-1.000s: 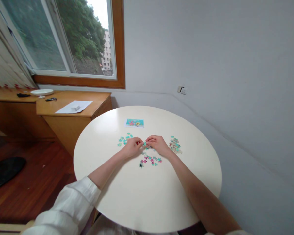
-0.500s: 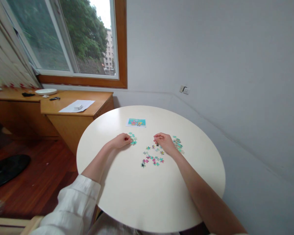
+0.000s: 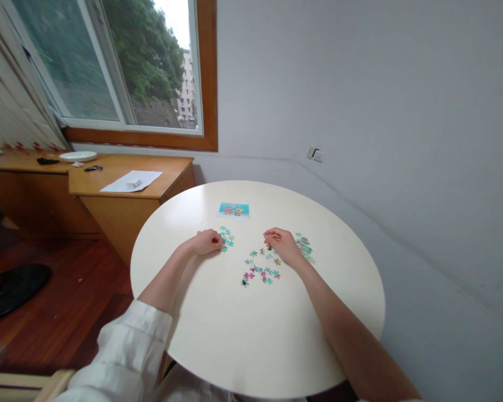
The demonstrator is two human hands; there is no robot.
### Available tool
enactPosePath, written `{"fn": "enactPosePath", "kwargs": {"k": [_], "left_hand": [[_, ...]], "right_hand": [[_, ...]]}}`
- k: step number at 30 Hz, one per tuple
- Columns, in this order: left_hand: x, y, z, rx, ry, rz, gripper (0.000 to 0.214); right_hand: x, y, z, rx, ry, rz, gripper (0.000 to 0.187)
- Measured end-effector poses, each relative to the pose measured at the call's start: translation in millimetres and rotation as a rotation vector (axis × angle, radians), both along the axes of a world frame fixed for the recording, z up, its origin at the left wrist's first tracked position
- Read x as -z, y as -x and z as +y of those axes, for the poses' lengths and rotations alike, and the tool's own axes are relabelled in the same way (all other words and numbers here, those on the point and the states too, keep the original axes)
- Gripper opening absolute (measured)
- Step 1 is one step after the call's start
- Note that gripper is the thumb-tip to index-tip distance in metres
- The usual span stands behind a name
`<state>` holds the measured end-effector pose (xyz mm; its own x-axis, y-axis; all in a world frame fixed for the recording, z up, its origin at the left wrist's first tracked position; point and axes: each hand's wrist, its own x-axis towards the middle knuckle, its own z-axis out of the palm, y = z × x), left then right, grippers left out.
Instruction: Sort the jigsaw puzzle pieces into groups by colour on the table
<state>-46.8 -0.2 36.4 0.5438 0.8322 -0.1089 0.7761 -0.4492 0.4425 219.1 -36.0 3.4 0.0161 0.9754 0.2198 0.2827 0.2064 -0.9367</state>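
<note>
To my left I see a brown wooden cabinet (image 3: 174, 178) bearing a round white plate (image 3: 78, 157) and a flat white paper sheet (image 3: 150, 177), near a wood-framed glass window (image 3: 146, 67).

Wide free stretch on near half of round table (image 3: 255, 346), between both forearms (image 3: 167, 279), up to loose middle pieces (image 3: 263, 274). Open lane between left cluster (image 3: 227, 241) and right hand (image 3: 281, 245), running to picture card (image 3: 233, 210), flat, low obstacle. Left hand (image 3: 209, 241) blocks left side of left cluster. Right hand sits between middle pieces and right pile (image 3: 305, 248); its forearm bars that pile from near middle. Room right of pile out to rim, wall (image 3: 360, 111) beyond. Side cabinet (image 3: 109, 206) crowds far-left rim.
</note>
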Motion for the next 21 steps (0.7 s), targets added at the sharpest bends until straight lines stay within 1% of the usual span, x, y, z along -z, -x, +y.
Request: {"fn": "enactPosePath", "kwargs": {"k": [5,9,16,21], "left_hand": [[-8.6,-4.4,-6.9,-0.025,-0.007,0.074,0.026],[-10.5,-7.4,-9.1,-0.048,-0.029,0.104,0.026],[-6.0,-8.4,-5.5,-0.087,-0.081,0.086,0.030],[-0.6,-6.3,-1.2,-0.131,-0.112,0.067,0.029]], "right_hand": [[-1.7,0.3,-1.5,0.003,-0.003,-0.020,0.024],[-1.3,-0.9,-1.3,0.010,-0.011,-0.020,0.024],[-5.6,-4.0,-1.5,0.048,0.002,-0.026,0.022],[-4.4,-6.0,-1.3,0.062,-0.012,-0.064,0.021]]}}
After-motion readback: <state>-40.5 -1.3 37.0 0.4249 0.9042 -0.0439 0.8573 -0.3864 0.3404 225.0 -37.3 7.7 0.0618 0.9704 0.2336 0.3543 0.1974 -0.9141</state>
